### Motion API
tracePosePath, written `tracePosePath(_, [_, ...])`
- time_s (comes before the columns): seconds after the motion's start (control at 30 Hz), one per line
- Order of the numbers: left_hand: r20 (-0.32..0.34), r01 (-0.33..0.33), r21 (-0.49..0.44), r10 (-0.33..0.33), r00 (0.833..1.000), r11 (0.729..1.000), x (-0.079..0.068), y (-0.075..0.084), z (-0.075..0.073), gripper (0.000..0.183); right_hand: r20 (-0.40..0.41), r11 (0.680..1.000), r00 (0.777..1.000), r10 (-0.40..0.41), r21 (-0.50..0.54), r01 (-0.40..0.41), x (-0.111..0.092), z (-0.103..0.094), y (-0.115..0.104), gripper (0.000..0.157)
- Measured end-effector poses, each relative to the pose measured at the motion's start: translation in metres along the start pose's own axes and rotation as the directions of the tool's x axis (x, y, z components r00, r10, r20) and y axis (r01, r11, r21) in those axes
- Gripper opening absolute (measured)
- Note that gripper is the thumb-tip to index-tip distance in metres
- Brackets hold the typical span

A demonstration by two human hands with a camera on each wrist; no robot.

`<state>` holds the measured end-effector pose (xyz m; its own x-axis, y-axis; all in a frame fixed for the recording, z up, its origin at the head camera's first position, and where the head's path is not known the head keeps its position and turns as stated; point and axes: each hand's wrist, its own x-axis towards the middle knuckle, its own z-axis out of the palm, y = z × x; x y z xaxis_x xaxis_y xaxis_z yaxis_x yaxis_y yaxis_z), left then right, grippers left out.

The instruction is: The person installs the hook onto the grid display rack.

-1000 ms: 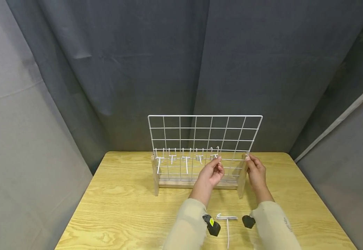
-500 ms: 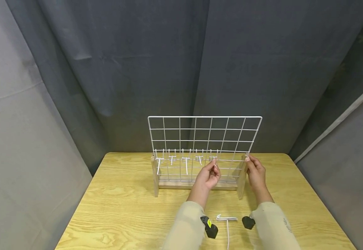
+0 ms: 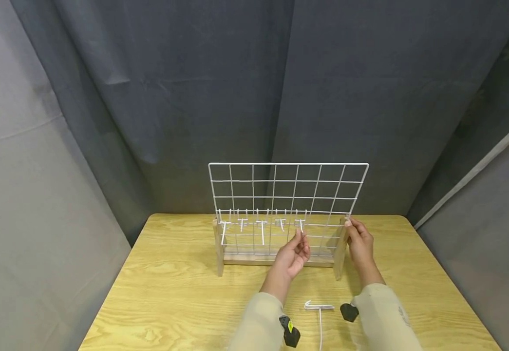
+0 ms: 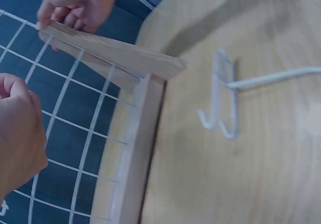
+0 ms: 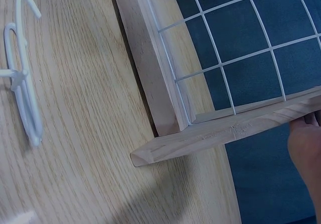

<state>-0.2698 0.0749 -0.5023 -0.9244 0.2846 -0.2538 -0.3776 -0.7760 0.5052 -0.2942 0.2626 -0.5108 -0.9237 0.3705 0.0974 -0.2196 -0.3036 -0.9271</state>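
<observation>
A white wire grid panel [image 3: 285, 197] stands upright in a wooden stand [image 3: 276, 260]. White wire hooks hang in a row across the grid. Just below the prong of the rightmost hanging hook [image 3: 300, 224] is my left hand [image 3: 293, 256], its fingers loosely bent and the fingertips right by the prong's tip. My right hand [image 3: 360, 246] grips the top of the stand's right upright [image 3: 340, 251], thumb on the near side, other fingers partly hidden behind it. One loose hook [image 3: 319, 307] lies on the table between my forearms; both wrist views show its two bent ends.
The wood-grain table [image 3: 166, 292] runs beneath the stand. Dark curtains [image 3: 193, 97] hang behind it, with pale grey panels at both sides. A black wrist camera [image 3: 289, 331] sits on my left sleeve, another [image 3: 348, 312] on the right.
My left hand has drawn down and slightly left from the rightmost hook, whose prong now shows. That hook, tilted earlier, now sits level with the others. My right hand keeps its hold.
</observation>
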Motion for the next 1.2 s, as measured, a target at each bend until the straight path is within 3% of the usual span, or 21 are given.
tracePosePath(0.2, [0.022,0.01,0.07,-0.011,1.0,0.997,-0.013,-0.011,-0.013,0.02,0.003,1.0,1.0,-0.022,0.003,0.022,-0.002,0.0,-0.001,0.031])
tracePosePath(0.47, [0.024,0.032,0.043,-0.033,0.999,0.999,-0.023,-0.016,-0.021,0.013,-0.011,1.0,1.0,-0.029,0.009,0.029,-0.002,-0.001,0.0,0.029])
tracePosePath(0.63, [0.049,0.023,0.12,-0.029,0.998,0.993,-0.029,-0.015,-0.024,0.018,-0.009,1.0,1.0,-0.027,-0.003,0.027,-0.001,0.0,0.0,0.035])
tracePosePath(0.93, [0.063,0.007,0.335,-0.03,0.998,0.942,-0.047,-0.018,-0.033,0.035,-0.018,1.0,0.999,-0.031,0.006,0.031,-0.002,0.0,0.002,0.018])
tracePosePath(1.2, [0.05,-0.02,0.407,0.0,0.999,0.913,-0.059,-0.021,-0.043,0.034,-0.019,1.0,1.0,-0.018,0.0,0.018,0.0,0.0,0.002,0.029])
